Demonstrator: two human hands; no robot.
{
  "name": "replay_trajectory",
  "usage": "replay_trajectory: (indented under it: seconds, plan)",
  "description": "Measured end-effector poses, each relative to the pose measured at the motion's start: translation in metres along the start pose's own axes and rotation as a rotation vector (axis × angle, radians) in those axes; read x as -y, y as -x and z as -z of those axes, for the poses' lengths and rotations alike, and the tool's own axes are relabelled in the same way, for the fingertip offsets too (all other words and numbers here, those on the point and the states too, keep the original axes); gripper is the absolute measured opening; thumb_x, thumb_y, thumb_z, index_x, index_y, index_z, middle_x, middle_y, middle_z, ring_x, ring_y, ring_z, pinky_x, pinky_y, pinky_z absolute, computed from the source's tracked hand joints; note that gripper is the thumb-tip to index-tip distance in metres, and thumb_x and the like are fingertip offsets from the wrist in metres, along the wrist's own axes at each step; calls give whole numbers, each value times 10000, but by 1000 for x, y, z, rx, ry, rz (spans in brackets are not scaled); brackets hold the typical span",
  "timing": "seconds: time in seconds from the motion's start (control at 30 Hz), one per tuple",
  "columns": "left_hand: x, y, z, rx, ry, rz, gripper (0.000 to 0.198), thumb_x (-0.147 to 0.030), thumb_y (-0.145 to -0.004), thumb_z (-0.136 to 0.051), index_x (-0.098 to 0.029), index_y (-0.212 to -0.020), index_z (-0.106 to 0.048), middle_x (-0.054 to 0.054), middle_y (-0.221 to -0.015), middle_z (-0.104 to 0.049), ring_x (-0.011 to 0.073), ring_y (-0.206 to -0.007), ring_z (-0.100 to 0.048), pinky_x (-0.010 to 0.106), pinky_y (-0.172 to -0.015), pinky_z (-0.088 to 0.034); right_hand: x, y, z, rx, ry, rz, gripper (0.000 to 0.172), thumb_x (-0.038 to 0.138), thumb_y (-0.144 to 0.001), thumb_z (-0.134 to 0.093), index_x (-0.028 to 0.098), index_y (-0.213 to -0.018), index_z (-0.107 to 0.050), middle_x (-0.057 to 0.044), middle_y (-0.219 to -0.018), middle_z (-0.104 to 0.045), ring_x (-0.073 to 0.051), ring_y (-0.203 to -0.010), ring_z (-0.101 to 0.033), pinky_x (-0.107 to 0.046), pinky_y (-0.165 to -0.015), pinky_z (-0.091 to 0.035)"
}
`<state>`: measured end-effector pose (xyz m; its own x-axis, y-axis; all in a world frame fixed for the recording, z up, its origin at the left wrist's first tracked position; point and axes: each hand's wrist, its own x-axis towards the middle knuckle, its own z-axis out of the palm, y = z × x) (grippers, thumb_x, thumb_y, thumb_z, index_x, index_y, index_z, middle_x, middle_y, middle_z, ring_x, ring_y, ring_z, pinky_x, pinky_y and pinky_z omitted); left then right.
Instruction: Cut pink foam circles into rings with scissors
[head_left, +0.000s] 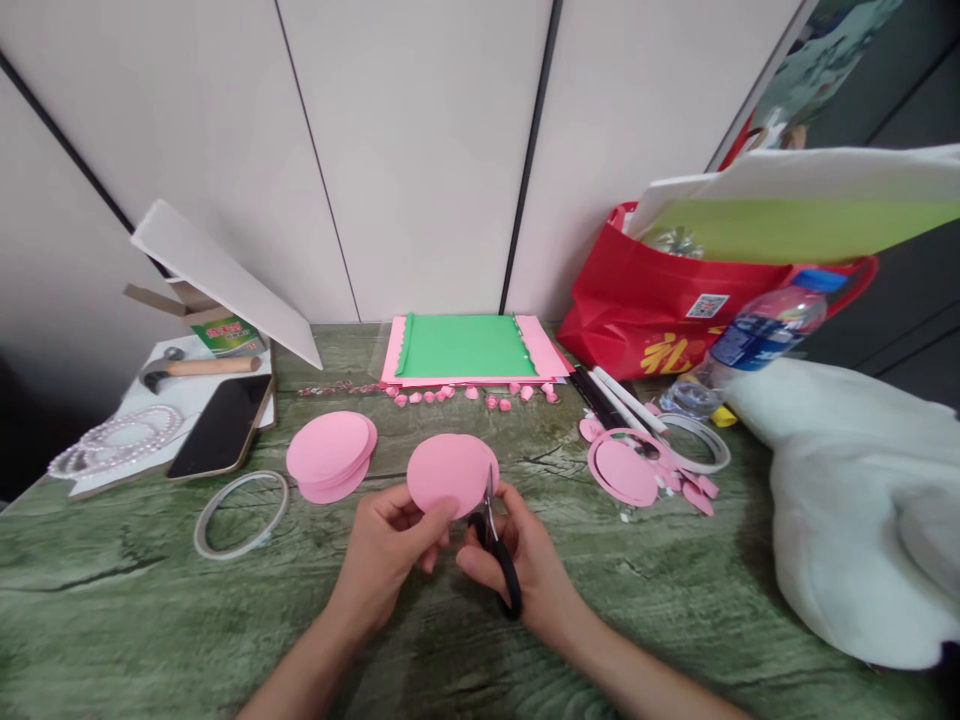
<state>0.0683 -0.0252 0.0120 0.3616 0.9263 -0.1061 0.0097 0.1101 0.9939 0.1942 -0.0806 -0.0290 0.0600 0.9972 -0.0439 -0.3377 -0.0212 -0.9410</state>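
My left hand (394,545) pinches the lower edge of a pink paper circle (448,472) and holds it upright above the table. My right hand (517,565) grips black-handled scissors (495,545), whose blades point up into the circle's right edge. A stack of pink paper circles (328,455) lies on the table to the left of my hands. Pink paper offcuts and a pink ring (626,470) lie to the right.
Green and pink paper sheets (465,348) lie at the back with small pink pieces along their front edge. A tape ring (240,513), a phone (223,425), beads and a hammer are at left. A red bag (652,300), bottle (750,340), pens and white cloth (855,490) are at right.
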Motion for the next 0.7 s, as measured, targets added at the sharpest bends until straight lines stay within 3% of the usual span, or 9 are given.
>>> replay_trajectory:
  seconds: [0.7]
  plan:
    - [0, -1, 0, -24, 76, -41, 220, -275, -722, -653, -128, -587, -561, -48, -482, -546, 24, -340, -412, 148, -365, -286, 5, 1, -2, -22, 95, -63, 596, 405, -577, -741, 210, -1002, -371, 93, -513, -504, -64, -403, -381, -172, -406, -299]
